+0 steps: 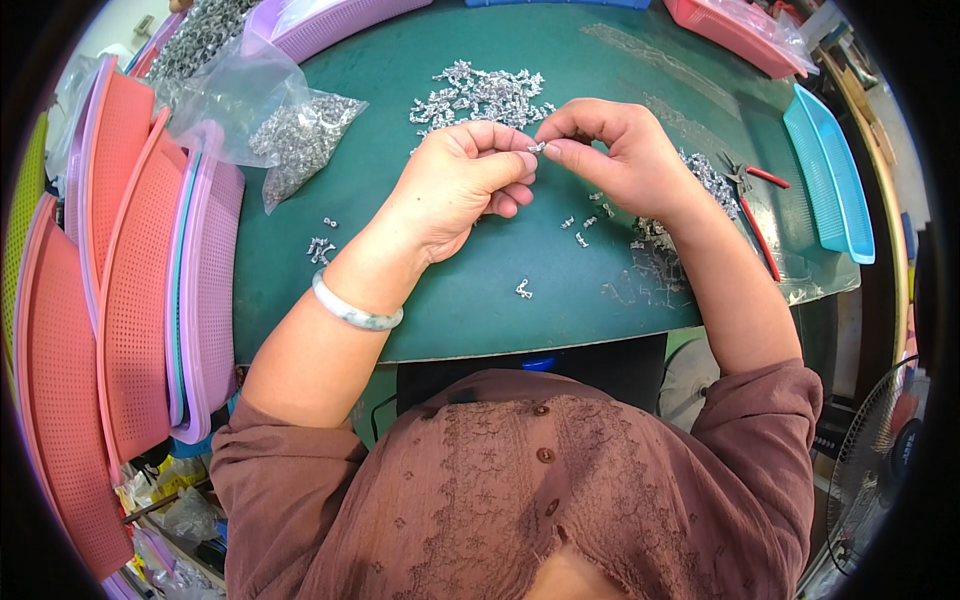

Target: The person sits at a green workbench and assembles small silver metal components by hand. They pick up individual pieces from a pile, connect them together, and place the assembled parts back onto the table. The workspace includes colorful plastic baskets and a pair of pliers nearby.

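Note:
Over the green table [440, 310] my two hands meet at their fingertips. My left hand [465, 180] is closed in a pinch, its thumb and forefinger against one end of a small silvery metal piece [537, 148]. The thumb and forefinger of my right hand [605, 150] pinch the other end. Just beyond my hands lies a heap of small metal pieces [480, 95]. A second heap of metal pieces [708, 180] is partly hidden behind my right forearm. A few loose metal pieces [524, 288] lie nearer to me.
Red-handled pliers [760, 225] lie at the right, beside a blue plastic basket [830, 175]. A clear bag of metal pieces [305, 135] rests at the back left. Pink and purple baskets [140, 290] stand stacked along the left edge. A fan [870, 460] is at the lower right.

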Demonstrator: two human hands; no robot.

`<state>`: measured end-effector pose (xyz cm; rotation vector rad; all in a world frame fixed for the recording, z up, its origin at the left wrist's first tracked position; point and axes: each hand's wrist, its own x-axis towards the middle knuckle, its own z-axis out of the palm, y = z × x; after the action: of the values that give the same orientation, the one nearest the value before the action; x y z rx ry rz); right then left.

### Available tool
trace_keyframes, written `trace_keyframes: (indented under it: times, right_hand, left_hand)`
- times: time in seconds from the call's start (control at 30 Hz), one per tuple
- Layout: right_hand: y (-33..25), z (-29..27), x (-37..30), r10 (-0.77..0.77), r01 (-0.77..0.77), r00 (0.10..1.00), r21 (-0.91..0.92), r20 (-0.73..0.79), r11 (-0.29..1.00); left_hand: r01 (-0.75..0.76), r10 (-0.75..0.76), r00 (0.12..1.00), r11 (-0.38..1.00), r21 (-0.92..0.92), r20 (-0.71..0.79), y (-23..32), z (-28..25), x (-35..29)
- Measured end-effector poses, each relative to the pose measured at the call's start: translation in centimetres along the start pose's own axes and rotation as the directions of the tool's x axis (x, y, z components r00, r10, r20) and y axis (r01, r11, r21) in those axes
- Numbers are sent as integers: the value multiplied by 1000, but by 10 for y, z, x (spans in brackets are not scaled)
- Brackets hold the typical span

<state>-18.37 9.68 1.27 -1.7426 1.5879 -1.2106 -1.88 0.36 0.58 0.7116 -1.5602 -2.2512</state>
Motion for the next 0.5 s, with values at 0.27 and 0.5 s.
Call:
trace_keyframes:
  times: [0.27,0.5]
  right_hand:
    - [2,-1,1,-38,37,999,-41,-12,998]
    - [22,-19,5,4,-115,979,-532,-204,839]
  left_hand:
    - [0,0,1000,999,-33,-4,0,0,0]
    - [29,-24,999,978,-208,25,-1,-5,4]
